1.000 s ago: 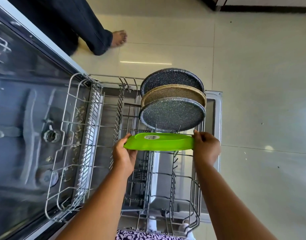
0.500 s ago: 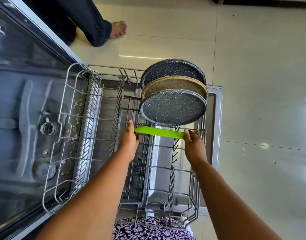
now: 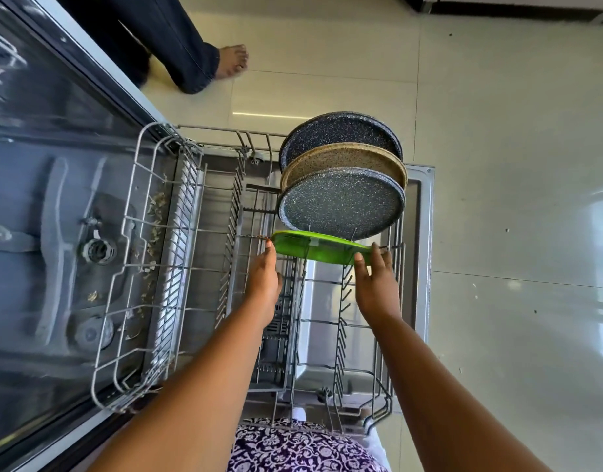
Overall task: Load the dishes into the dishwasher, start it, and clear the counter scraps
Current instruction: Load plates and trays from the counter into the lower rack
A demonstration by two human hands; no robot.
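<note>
1 green plate [image 3: 322, 246] | left hand [image 3: 264, 279] fingers [image 3: 268, 246] straight, touching edge | right hand [image 3: 375, 286] pinching rim
</note>
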